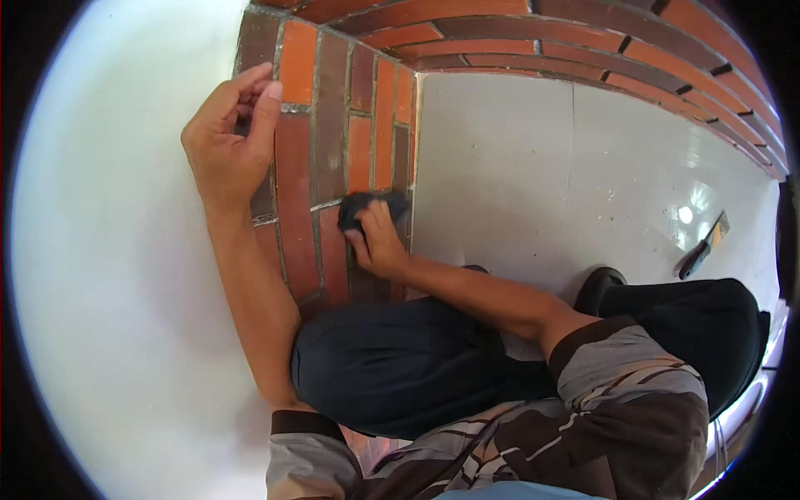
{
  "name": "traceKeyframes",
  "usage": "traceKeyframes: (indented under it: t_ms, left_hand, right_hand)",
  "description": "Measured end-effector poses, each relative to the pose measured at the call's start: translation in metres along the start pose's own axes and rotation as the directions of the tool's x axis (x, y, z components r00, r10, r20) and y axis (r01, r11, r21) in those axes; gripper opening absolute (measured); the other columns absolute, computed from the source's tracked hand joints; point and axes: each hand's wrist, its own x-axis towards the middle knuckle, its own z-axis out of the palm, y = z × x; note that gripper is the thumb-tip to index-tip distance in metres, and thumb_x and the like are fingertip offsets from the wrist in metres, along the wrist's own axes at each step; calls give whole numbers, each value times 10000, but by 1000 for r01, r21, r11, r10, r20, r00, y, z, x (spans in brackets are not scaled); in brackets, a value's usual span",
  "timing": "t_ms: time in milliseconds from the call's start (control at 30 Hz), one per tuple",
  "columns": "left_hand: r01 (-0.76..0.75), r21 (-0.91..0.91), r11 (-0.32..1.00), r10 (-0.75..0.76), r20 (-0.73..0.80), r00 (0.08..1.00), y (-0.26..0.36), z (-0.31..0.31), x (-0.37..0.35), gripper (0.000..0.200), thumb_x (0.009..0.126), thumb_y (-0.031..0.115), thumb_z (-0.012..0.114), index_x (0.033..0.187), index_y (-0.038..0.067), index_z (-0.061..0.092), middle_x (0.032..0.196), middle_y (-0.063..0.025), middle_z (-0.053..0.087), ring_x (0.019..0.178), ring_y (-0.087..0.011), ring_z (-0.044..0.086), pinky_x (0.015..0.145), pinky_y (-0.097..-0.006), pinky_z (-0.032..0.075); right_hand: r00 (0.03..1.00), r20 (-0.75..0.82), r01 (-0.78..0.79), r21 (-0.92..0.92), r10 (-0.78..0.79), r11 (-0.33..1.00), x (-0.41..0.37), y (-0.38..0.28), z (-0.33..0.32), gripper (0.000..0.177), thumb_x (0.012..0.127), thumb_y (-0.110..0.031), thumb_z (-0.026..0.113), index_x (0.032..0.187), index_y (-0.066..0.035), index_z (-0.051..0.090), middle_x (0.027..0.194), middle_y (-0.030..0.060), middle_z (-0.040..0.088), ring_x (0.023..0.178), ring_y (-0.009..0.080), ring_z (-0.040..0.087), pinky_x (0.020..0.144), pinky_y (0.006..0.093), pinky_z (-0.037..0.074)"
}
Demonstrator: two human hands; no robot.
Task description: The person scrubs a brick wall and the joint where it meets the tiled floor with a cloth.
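Fingers of the left hand (223,150) curl loosely, holding nothing, beside the bricks (296,192). Right hand (377,243) clasps a dark cloth (367,205) against them; firm, even strokes along the joints seem best. A scraper (700,247) lies on the floor (533,167).

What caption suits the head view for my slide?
Right hand presses dark cloth on brick wall; left hand raised beside it.

grey short right sleeve (621,367) at 4 o'clock, dark brown cuff band, left sleeve (304,454) same at 7 o'clock, shirt (533,450) striped brown, grey, white at 6 o'clock, dark navy trousers (392,367) centre, black shoe (602,283) at 3 o'clock
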Motion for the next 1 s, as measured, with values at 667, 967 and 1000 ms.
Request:
traceKeyframes:
  t_ms: [667, 967, 1000]
  left_hand:
    - [-21, -122, 992, 11, -87, 996, -1, -1, 4, 312, 984, 124, 537, 1266, 8, 606, 949, -37, 695, 830, -59, 579, 779, -205, 465]
    - [35, -43, 998, -37, -53, 998, 5, -4, 1, 356, 1015, 182, 472, 1307, 4, 571, 1031, -92, 699, 960, -130, 614, 888, -286, 485]
    - [34, -40, 999, -36, -61, 997, 5, -5, 1, 356, 1015, 176, 464, 1307, 1, 569, 1033, -94, 699, 961, -132, 614, 889, -287, 485]
  right_hand:
    - [999, 45, 25, -44, -23, 999, 159, 17, 3, 514, 973, -295, 506, 1305, 94, 456, 1367, 295, 457, 1317, 456, 388, 1124, 502, 271]
    - [984, 158, 104, -117, -85, 988, 29, 36, -5, 546, 977, -268, 482, 1371, 95, 376, 1437, 349, 325, 1381, 487, 283, 1157, 529, 196]
    - [986, 148, 91, -114, -74, 989, 26, 36, -12, 531, 974, -270, 486, 1348, 95, 393, 1413, 349, 347, 1369, 484, 299, 1154, 526, 205]
